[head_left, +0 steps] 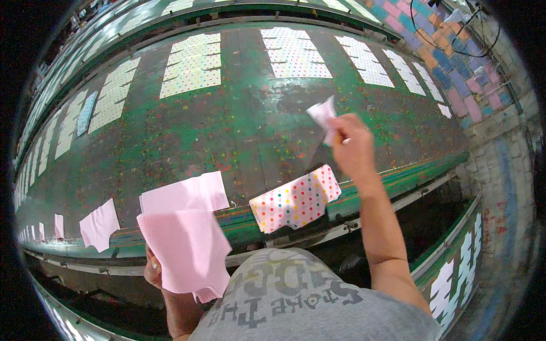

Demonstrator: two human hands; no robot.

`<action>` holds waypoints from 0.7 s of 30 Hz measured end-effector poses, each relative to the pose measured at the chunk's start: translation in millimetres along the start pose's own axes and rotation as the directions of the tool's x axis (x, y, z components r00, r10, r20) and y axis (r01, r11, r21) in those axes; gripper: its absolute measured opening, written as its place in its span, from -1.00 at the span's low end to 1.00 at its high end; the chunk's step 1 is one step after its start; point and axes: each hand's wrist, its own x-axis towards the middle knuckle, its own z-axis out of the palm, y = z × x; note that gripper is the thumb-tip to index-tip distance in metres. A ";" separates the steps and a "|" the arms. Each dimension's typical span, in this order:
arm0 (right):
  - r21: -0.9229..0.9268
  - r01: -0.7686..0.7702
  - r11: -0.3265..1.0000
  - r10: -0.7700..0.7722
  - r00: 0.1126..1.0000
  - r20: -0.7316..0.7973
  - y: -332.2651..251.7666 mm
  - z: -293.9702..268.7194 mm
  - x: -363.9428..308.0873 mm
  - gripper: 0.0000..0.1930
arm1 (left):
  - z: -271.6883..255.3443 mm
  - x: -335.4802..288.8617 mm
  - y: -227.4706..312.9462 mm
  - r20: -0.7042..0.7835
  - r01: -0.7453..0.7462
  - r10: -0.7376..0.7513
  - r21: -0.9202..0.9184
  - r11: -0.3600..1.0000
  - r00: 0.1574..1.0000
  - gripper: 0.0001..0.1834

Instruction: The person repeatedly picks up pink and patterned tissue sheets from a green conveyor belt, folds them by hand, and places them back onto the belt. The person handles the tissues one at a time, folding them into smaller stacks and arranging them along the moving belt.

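Note:
My left hand (pixel 152 269) grips a stack of pale pink cut fabric pieces (pixel 187 244) by its left edge, close to my body. Most of its fingers are hidden under the stack. Another pink fabric panel (pixel 182 192) lies on the table just beyond it. My right hand (pixel 354 145) is raised over the table, its fingers closed on a small crumpled pale cloth (pixel 322 113), slightly smeared by motion. Between my hands, a polka-dot fabric piece (pixel 296 199) lies at the table's near edge, its dots red, yellow and green.
The long green table (pixel 239 136) is speckled with paint. Dotted fabric panels (pixel 296 54) lie in a row along its far side, and small pink pieces (pixel 101 224) line the near edge to the left. A coloured brick floor (pixel 455 74) shows at the right.

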 end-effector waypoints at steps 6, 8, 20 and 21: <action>0.051 -0.260 0.964 0.219 0.890 0.399 4.8 130.5 -61.0 -0.79 | 14.6 1.2 -7.1 0.026 0.078 -0.077 -0.024 0.997 0.997 -0.28; 0.105 -0.241 0.965 0.195 0.925 0.325 1.9 149.3 -72.1 -0.80 | 18.4 1.6 -12.4 0.034 0.110 -0.110 -0.025 0.994 0.993 -0.27; 0.320 -0.244 0.915 0.193 0.964 0.184 -10.9 131.1 -43.9 -0.77 | 61.0 12.5 -41.8 0.140 0.267 -0.263 -0.010 0.964 0.955 -0.23; 0.298 -0.239 0.924 0.158 0.949 0.273 -12.3 129.9 -46.5 -0.76 | 67.5 13.1 -45.7 0.150 0.276 -0.272 -0.007 0.961 0.950 -0.23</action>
